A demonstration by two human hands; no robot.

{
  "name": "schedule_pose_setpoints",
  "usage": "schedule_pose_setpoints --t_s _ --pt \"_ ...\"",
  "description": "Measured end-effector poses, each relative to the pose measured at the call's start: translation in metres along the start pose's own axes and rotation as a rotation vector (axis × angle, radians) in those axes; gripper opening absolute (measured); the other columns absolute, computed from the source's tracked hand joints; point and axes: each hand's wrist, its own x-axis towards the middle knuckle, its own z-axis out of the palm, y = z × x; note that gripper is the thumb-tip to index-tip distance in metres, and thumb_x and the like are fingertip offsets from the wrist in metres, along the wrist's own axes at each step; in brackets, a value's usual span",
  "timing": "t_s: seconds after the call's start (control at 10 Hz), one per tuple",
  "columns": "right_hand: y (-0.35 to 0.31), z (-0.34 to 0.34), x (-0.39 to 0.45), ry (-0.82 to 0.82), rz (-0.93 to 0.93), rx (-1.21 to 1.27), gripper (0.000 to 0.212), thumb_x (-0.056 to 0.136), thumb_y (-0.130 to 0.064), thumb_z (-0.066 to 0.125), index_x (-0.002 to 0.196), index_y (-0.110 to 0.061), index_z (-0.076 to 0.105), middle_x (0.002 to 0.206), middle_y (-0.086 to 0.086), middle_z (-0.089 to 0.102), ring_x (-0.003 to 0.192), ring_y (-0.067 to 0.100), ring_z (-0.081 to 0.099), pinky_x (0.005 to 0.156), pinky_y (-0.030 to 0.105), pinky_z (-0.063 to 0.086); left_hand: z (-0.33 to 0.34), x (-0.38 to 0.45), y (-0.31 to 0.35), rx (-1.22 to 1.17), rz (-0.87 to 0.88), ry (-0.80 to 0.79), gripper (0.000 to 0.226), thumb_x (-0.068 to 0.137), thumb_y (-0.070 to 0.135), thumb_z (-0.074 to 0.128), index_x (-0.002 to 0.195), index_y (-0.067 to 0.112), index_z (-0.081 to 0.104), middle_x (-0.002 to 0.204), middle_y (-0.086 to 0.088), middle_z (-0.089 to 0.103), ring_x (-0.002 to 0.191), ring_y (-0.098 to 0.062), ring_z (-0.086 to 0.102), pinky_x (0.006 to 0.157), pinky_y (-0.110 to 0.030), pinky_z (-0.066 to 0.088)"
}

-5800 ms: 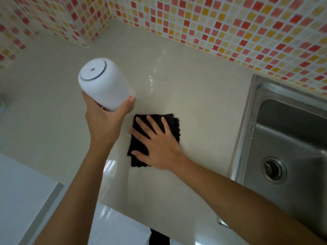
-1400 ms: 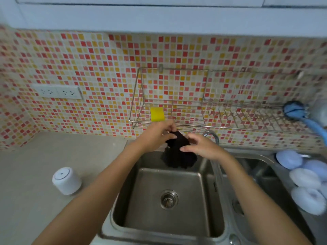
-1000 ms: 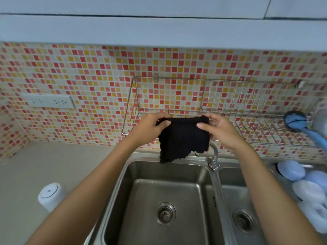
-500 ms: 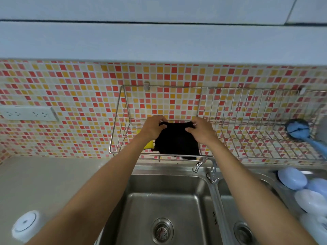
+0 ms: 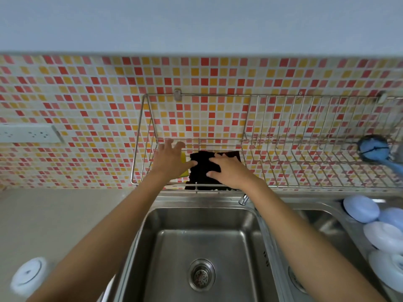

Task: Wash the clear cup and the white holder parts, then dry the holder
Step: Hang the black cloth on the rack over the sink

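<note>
A: Holder first: we see the round white plastic holder (image 5: 28, 276) standing on the beige counter (image 5: 65, 219) at the near left, well apart from both hands.

B: We see the left hand (image 5: 170, 160) in the wire wall rack (image 5: 283, 149), fingers spread and straight, over the yellow sponge (image 5: 183, 164).

A: Just right of it, the right hand (image 5: 229, 171) lies flat on the black cloth (image 5: 201, 171) in the rack, fingers straight.

B: Below, we see the steel sink (image 5: 196, 247); pale blue and white round lids (image 5: 370, 221) sit far right.
</note>
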Motion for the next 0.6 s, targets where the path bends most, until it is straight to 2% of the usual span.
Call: schedule_pose_setpoints --t_s 0.1,0.2,0.3,0.4,0.5,0.6 --pt "0.005 0.001 0.006 -0.185 0.022 -0.003 0.061 0.1 -0.045 0.041 0.153 -0.031 0.015 0.162 -0.001 -0.003 0.149 0.024 -0.004 0.119 0.048 -0.001 0.003 -0.007 -0.01 -0.128 -0.06 -0.052 0.083 0.078 0.063 0.064 0.141 0.017 0.038 0.144 -0.019 0.037 0.129 -0.038 0.042 0.104 -0.048 0.041" --pt "0.006 0.002 0.006 -0.219 0.012 0.0 0.059 0.103 -0.041 0.037 0.154 -0.032 0.009 0.162 -0.001 -0.008 0.148 0.023 -0.01 0.118 0.046 -0.004 0.003 -0.01 -0.014 -0.183 -0.054 -0.036 0.078 0.079 0.056 0.068 0.14 0.014 0.042 0.137 -0.018 0.048 0.123 -0.034 0.048 0.098 -0.042 0.043" --pt "0.007 0.004 0.007 -0.217 0.015 -0.016 0.058 0.104 -0.038 0.035 0.154 -0.031 0.006 0.162 0.0 -0.008 0.148 0.023 -0.01 0.118 0.046 -0.004 0.004 -0.01 -0.016 -0.187 -0.045 -0.023 0.078 0.078 0.054 0.071 0.14 0.015 0.043 0.138 -0.015 0.049 0.126 -0.032 0.046 0.1 -0.041 0.041" --pt "0.004 0.003 0.004 -0.224 0.024 -0.026 0.057 0.104 -0.037 0.034 0.154 -0.03 0.007 0.162 -0.001 -0.007 0.148 0.024 -0.01 0.118 0.046 -0.004 0.004 -0.013 -0.012 -0.179 -0.065 -0.031 0.083 0.079 0.061 0.066 0.144 0.016 0.039 0.143 -0.014 0.045 0.129 -0.033 0.044 0.102 -0.044 0.042" --pt "0.004 0.001 0.0 -0.152 0.059 0.012 0.051 0.104 -0.034 0.034 0.153 -0.024 0.022 0.161 0.001 0.011 0.148 0.028 0.006 0.119 0.043 0.008 -0.002 -0.019 -0.008 -0.182 -0.086 0.051 0.077 0.089 0.063 0.049 0.147 0.016 0.034 0.153 -0.011 0.034 0.138 -0.034 0.035 0.108 -0.049 0.039" --pt "-0.005 0.002 -0.013 0.163 0.074 0.024 0.038 0.102 -0.03 0.036 0.121 -0.016 0.065 0.117 0.009 0.067 0.103 0.028 0.061 0.086 0.036 0.048 -0.004 -0.039 -0.005 -0.236 -0.076 0.136 0.066 0.099 0.055 0.031 0.151 0.016 0.024 0.159 -0.007 0.023 0.144 -0.031 0.025 0.113 -0.048 0.032"
